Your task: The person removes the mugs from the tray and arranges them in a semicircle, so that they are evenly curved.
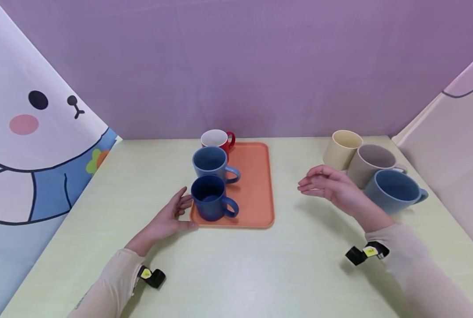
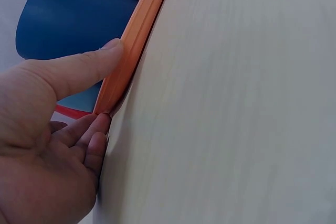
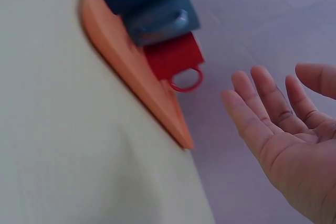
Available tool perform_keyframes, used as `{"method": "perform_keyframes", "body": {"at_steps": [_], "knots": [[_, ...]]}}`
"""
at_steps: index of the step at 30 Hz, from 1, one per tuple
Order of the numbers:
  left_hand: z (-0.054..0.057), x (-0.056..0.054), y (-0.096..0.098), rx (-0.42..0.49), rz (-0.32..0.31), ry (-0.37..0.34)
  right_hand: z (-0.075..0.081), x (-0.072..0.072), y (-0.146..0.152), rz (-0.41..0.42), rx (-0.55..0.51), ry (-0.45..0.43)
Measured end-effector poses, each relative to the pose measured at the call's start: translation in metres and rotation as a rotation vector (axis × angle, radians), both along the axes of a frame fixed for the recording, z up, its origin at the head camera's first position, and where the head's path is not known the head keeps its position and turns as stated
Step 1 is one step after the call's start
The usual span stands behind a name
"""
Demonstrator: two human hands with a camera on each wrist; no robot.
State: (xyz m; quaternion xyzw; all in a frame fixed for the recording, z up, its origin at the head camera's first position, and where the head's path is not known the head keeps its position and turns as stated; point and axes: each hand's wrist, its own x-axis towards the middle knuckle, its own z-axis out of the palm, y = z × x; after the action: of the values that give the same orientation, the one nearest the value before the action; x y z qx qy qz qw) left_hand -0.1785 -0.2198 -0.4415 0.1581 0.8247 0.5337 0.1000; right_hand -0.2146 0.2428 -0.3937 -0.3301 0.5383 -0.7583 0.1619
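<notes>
An orange tray [image 1: 252,185] lies on the table with three mugs in a row along its left side. Nearest is a dark blue mug [image 1: 208,201], then a lighter blue mug [image 1: 208,164], then a red mug [image 1: 223,145] with a white inside. My left hand [image 1: 172,216] grips the tray's near left corner; in the left wrist view its thumb [image 2: 89,69] lies on the rim and the fingertips are at the tray's lower edge. My right hand [image 1: 331,187] is raised over the table right of the tray, fingers loosely extended, holding nothing.
Beyond my right hand stand a cream mug [image 1: 335,154], a greyish mug [image 1: 365,170] and a wide blue mug [image 1: 391,196], close together at the table's right side. A purple wall [image 1: 252,75] rises behind the table [image 1: 236,269], and a cartoon-printed panel [image 1: 41,154] stands at left.
</notes>
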Motion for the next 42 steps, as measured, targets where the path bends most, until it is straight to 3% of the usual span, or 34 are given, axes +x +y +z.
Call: {"method": "perform_keyframes", "body": {"at_steps": [11,20,25,32,42], "knots": [[0.003,0.001,0.002,-0.002,0.007,-0.006,-0.026,0.001,-0.043,0.024,0.131,-0.097],[0.002,0.000,0.002,-0.007,0.008,-0.008,-0.030,0.005,-0.080,0.031,0.256,-0.161],[0.001,0.000,0.002,-0.011,0.009,-0.005,-0.033,0.006,-0.100,0.022,0.344,-0.146],[-0.001,0.000,0.001,-0.009,0.013,-0.007,-0.033,0.007,-0.123,0.032,0.356,-0.124],[0.000,-0.001,0.001,-0.006,0.006,-0.010,-0.034,0.008,-0.150,-0.054,0.409,-0.037]]}}
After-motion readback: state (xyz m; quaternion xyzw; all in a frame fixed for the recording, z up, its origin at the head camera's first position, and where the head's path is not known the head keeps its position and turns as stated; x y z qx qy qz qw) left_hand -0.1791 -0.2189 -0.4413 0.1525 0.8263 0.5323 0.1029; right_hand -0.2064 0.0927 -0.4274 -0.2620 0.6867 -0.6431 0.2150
